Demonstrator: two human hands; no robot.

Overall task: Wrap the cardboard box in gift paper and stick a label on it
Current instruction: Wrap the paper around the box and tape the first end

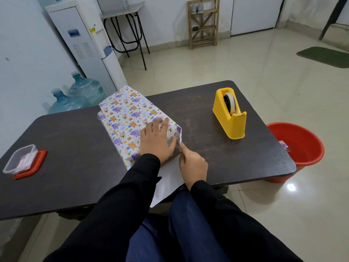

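The box (128,118) lies across the middle of the dark table (75,148), covered in white gift paper printed with purple elephants and orange bears; no cardboard shows. My left hand (157,141) lies flat on its near end, fingers straight, pressing the paper down. My right hand (191,164) is at the near right corner, curled, with thumb and forefinger pinching the paper's edge there. A white flap of paper (168,184) spreads from under the box over the table's front edge.
A yellow tape dispenser (230,118) stands at the right of the table. A clear plastic container (19,160) sits on its red lid at the left edge. A red bucket (300,146) stands on the floor right of the table. Water bottles (79,95) stand behind.
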